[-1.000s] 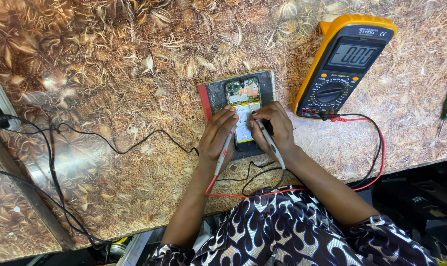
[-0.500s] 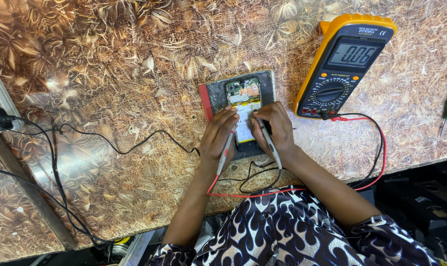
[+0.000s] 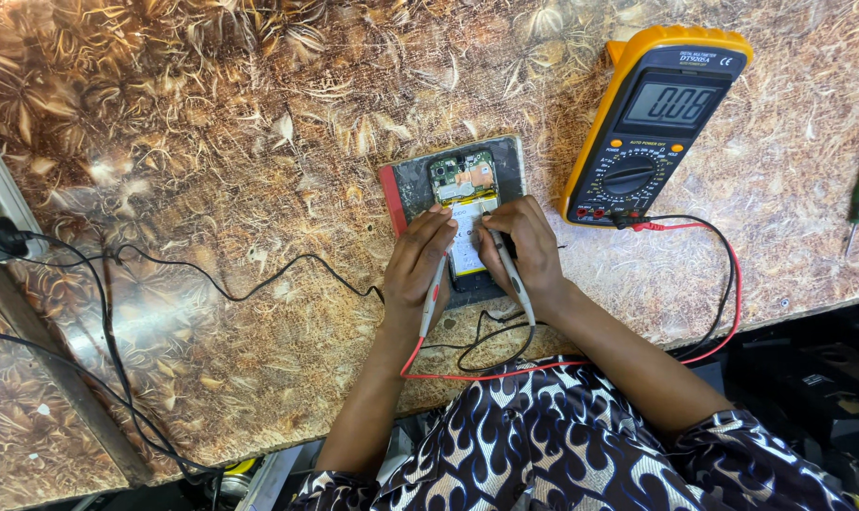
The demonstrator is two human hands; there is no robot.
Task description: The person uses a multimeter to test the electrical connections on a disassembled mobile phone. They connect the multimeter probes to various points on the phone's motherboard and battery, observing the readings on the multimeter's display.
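both probes down on opened phone: left hand pinching red probe, right hand pinching black probe. probably mid-reading; next needs steady tips, glance at multimeter.

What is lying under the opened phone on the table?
The opened phone rests on a dark grey mat with a red left edge, lying on the patterned table. The left hand and right hand cover the mat's lower part.

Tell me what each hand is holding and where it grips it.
The left hand holds the red-wired probe by its upper shaft; the right hand holds the black-wired probe likewise, tips toward the opened phone.
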